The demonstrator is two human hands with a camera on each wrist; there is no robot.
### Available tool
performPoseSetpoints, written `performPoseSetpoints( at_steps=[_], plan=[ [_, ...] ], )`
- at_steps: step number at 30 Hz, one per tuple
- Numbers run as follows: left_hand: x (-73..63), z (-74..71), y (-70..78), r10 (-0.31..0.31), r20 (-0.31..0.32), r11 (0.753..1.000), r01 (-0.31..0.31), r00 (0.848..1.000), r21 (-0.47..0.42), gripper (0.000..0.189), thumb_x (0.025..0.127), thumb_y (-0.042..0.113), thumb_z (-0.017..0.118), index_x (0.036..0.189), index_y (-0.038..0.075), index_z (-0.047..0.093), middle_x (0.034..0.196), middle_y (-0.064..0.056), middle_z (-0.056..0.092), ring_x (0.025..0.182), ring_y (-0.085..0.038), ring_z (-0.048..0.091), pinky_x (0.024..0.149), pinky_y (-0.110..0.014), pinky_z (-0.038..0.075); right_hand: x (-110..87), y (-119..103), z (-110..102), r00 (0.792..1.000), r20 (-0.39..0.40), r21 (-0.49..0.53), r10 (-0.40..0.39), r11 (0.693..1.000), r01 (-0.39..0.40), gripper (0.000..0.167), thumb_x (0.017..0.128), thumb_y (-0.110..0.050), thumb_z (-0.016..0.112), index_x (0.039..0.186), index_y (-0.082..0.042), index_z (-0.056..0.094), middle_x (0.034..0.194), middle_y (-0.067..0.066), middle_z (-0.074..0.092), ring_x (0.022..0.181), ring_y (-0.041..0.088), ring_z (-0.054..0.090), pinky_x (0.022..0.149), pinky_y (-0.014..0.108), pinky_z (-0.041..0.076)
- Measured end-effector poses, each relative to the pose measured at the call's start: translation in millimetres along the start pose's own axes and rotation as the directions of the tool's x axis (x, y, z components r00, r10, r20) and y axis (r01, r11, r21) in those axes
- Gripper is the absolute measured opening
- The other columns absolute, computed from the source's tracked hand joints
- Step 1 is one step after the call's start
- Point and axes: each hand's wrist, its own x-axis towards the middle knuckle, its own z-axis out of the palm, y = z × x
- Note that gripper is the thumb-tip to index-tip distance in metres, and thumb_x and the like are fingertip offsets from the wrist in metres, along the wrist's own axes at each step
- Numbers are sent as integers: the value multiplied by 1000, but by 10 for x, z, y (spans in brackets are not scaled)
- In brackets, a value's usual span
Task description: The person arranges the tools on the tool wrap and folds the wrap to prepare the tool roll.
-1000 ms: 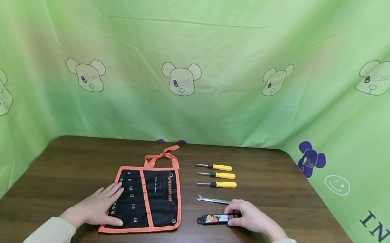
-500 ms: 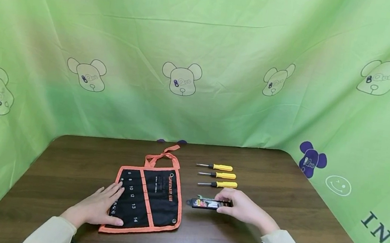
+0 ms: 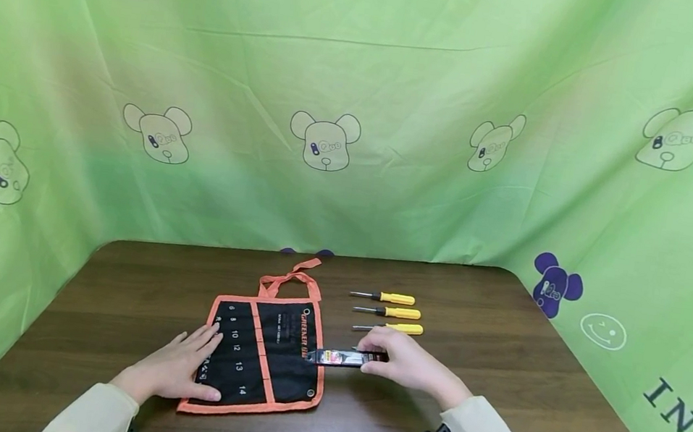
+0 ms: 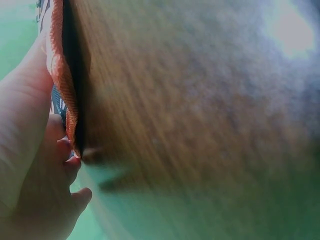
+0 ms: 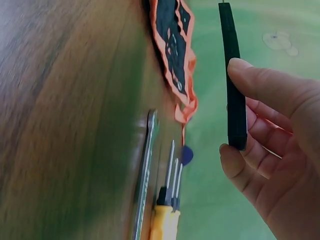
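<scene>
A black roll-up tool pouch with orange edging and ties lies spread on the table, numbers printed along its pockets. My left hand rests flat on its left side, fingers spread. My right hand pinches one end of a slim black case with a printed label. The far end of this case hangs over the pouch's right edge. In the right wrist view, the case is held off the table between thumb and fingers. Below it lies a metal wrench, hidden in the head view.
Three yellow-handled screwdrivers lie in a row right of the pouch, beyond my right hand. A green printed cloth hangs around the back and sides of the brown wooden table.
My right hand has lifted the black case off the table and carried it left, over the wrench to the pouch's right edge. My left hand stays in place on the pouch.
</scene>
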Motion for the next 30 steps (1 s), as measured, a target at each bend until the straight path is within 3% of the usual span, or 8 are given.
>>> performPoseSetpoints(
  at_steps=[14, 21, 26, 30],
  plan=[
    [3, -4, -6, 14, 1, 1000, -14, 1000, 3, 102, 74, 66, 59, 139, -7, 31, 146, -25, 20, 133, -38, 19, 101, -58, 17, 127, -107, 157, 998, 26, -50, -53, 997, 54, 13, 78, -13, 73, 88, -13, 65, 82, -9, 53, 72, 7, 48, 64, 22, 41],
    [0, -1, -8, 11, 7, 1000, -11, 1000, 8, 102, 74, 67, 59, 140, -6, 30, 146, -24, 21, 133, -38, 19, 101, -58, 17, 174, -179, 256, 995, 84, -60, -60, 996, 65, 13, 78, -12, 72, 89, -10, 66, 83, -8, 54, 75, 8, 49, 67, 23, 42],
    [3, 1, -12, 12, 6, 1000, -12, 1000, 8, 103, 74, 67, 58, 140, -6, 30, 146, -24, 20, 134, -38, 19, 101, -58, 17, 202, -210, 331, 987, 99, -73, -124, 989, 131, 13, 76, -10, 73, 87, -8, 66, 81, -6, 53, 72, 7, 48, 64, 21, 41],
    [5, 3, -12, 12, 4, 1000, -12, 1000, 9, 103, 73, 68, 58, 140, -6, 30, 146, -24, 20, 134, -37, 19, 101, -58, 17, 238, -229, 381, 986, 132, -75, -102, 991, 112, 13, 76, -12, 73, 87, -8, 66, 80, -8, 52, 72, 6, 47, 64, 20, 41]
  ],
)
